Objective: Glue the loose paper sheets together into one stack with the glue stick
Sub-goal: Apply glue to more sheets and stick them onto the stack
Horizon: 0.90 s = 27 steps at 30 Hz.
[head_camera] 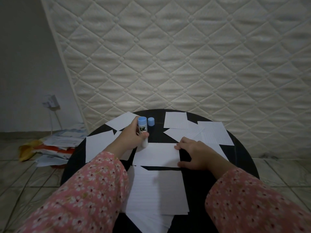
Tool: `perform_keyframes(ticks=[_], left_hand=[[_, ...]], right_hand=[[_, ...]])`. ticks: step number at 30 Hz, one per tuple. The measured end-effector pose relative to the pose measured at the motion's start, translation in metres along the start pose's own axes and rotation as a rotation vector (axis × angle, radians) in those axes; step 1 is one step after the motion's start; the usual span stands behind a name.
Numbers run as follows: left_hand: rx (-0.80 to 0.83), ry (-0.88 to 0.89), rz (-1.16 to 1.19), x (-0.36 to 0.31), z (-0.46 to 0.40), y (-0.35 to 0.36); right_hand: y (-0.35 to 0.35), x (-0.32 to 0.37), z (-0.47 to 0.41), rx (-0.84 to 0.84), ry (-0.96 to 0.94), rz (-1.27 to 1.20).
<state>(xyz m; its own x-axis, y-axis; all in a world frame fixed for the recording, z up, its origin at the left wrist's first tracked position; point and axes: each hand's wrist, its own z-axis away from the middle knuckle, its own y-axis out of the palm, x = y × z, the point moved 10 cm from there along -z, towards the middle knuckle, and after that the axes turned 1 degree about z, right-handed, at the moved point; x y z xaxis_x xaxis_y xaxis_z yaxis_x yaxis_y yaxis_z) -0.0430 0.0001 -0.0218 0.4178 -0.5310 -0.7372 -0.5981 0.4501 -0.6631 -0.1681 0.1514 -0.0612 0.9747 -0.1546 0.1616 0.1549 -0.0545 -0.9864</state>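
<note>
Left hand (133, 133) grips the glue stick (143, 132), long axis near upright, glue end down on a paper sheet (156, 155) mid-desk, blue base up. Right hand (193, 153) lies flat, fingers spread, pinning that sheet's right edge. Blue cap (151, 121) stands just beside the stick on the black desk (239, 152).

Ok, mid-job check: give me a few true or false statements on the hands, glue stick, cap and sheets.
1. The left hand holds the glue stick. True.
2. The cap is on the glue stick. False: it stands on the table beside it.
3. The right hand presses on the middle sheet. True.
4. The glue end points up. False: it is down on the sheet.
5. All sheets are in one stack. False: several lie scattered.
</note>
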Motion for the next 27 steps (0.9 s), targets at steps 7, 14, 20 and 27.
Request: perform_keyframes(ticks=[7,14,20,27], left_hand=[[-0.073,-0.009,0.073,0.009,0.004,-0.008],[-0.450,-0.084,0.738,0.033,0.006,-0.060],[-0.466,-0.025,0.648,0.031,0.013,-0.069],[-0.338,-0.022,0.544,0.021,0.011,-0.052]], right_hand=[[0.001,0.003,0.000,0.053,0.012,0.024],[0.000,0.003,0.000,-0.017,0.022,0.059],[0.001,0.014,-0.001,-0.117,0.059,0.254],[-0.014,0.028,-0.007,-0.358,-0.083,0.113]])
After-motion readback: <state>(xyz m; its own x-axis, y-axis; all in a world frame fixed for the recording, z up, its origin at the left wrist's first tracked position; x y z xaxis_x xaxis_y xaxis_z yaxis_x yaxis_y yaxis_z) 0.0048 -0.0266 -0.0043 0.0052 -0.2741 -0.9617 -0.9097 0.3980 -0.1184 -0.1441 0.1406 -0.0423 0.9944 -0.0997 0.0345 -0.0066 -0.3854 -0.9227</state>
